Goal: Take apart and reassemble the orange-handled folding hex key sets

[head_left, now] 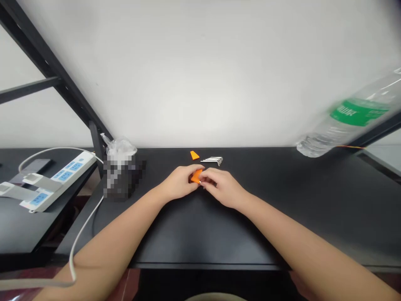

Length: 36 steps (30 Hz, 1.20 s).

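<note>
The left hand (178,183) and right hand (221,187) meet mid-desk, fingers pinched together on a small orange piece (196,176). Just beyond lie a second orange wedge (194,155) and a row of silver hex keys (213,160), near the far edge of the black desk (297,209). Bare surface spreads wide to the right; a plastic bag (119,147) sits to the left.

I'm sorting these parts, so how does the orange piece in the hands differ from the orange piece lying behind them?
The held orange piece is pinched between both hands and partly hidden; the loose orange piece lies untouched on the black table, fully visible, beside the metal hex keys. The loose piece looks wedge-shaped. Both are bright orange.
</note>
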{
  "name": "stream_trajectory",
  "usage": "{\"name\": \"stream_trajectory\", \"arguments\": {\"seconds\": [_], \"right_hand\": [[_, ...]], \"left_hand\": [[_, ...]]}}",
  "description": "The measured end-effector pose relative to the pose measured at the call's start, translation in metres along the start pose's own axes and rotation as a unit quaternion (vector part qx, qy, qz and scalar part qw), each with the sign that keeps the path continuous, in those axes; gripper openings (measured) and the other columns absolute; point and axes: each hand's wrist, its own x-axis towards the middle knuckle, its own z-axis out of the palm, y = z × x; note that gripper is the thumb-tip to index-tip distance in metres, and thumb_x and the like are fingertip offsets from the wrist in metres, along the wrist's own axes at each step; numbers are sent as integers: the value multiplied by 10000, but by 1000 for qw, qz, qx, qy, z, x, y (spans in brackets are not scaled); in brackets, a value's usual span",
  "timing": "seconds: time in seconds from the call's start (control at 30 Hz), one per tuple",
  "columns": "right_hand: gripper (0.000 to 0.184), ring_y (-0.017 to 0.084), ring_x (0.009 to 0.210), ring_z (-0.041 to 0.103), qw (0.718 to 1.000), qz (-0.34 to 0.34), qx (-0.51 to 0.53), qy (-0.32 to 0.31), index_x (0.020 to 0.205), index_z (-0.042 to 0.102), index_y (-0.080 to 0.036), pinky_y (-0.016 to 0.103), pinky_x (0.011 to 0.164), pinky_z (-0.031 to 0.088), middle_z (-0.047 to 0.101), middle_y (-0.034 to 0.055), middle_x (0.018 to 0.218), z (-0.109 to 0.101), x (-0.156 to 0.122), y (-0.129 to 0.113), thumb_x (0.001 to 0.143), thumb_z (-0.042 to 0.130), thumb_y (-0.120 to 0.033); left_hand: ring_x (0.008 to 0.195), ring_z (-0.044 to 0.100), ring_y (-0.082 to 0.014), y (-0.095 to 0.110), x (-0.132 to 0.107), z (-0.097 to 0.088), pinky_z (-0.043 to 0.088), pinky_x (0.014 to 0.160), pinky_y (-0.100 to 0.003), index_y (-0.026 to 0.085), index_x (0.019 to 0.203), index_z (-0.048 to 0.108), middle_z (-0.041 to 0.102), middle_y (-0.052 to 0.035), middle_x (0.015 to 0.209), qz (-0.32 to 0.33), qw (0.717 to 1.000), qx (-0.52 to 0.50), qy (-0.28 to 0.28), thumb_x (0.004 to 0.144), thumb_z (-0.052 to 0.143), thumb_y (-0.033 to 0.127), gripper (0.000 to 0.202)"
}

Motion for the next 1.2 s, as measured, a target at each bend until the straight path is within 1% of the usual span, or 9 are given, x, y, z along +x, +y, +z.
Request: {"name": "stream_trajectory", "arguments": {"seconds": [0.1,0.17,0.3,0.5,0.63,0.73,0.9,1.1,1.2], "right_hand": [[131,164,812,596,995,5,-100,-16,1003,662,-194,298,752,462,667,52,974,-7,0,8,984,532,-188],[140,174,828,595,982,12,-182,-49,982,684,-184,308,759,454,654,70,991,-13,-1,15,984,546,-202],[157,213,926,605,951,5,-282,-124,955,704,-172,330,811,443,634,89,967,-19,-2,21,978,551,-197],[193,253,947,585,917,-17,-375,-131,906,697,-154,372,806,407,649,122,975,-11,1,15,976,521,-191],[177,260,977,591,914,-14,-386,-123,912,695,-155,372,818,401,669,125,995,-10,3,16,965,529,-179],[148,245,962,605,923,2,-371,-102,938,683,-161,355,823,405,681,110,982,-13,2,17,959,537,-175],[116,187,825,602,945,40,-318,-65,952,653,-193,296,710,379,683,54,902,-19,-1,13,958,539,-178],[135,173,838,590,961,12,-273,-54,969,672,-204,277,698,364,670,41,894,-20,-1,10,968,538,-183],[164,155,788,572,964,3,-261,-55,997,690,-206,272,687,367,657,44,924,-21,-1,11,985,526,-198]], "left_hand": [[692,595,-163,-6,1,-2,468,673,-278,252,1219,606,665,13,837,-24,997,67,19,814,661,221,410],[654,567,-159,-11,1,-3,443,638,-265,258,1199,589,630,29,784,-36,994,99,32,816,675,251,392],[652,556,-157,-15,1,-2,432,633,-256,267,1215,577,618,24,793,-26,991,124,37,852,644,261,369],[637,537,-149,-14,2,-3,431,652,-255,267,1263,590,607,21,785,-6,991,125,40,870,629,259,395],[624,523,-134,-16,2,-4,440,662,-253,257,1275,591,601,28,784,-6,993,102,51,860,668,298,424],[614,503,-123,-16,2,-6,445,666,-248,258,1267,599,589,36,780,-7,994,87,59,859,688,329,423],[580,442,-117,-12,2,-7,415,635,-241,262,1261,618,528,51,710,-11,995,81,55,859,706,366,424],[573,442,-116,-10,2,-6,405,636,-243,258,1268,617,530,52,695,-8,996,70,57,859,714,369,435],[562,429,-115,-10,1,-6,401,622,-240,255,1277,614,512,57,677,-4,996,70,53,859,712,371,445]]}}
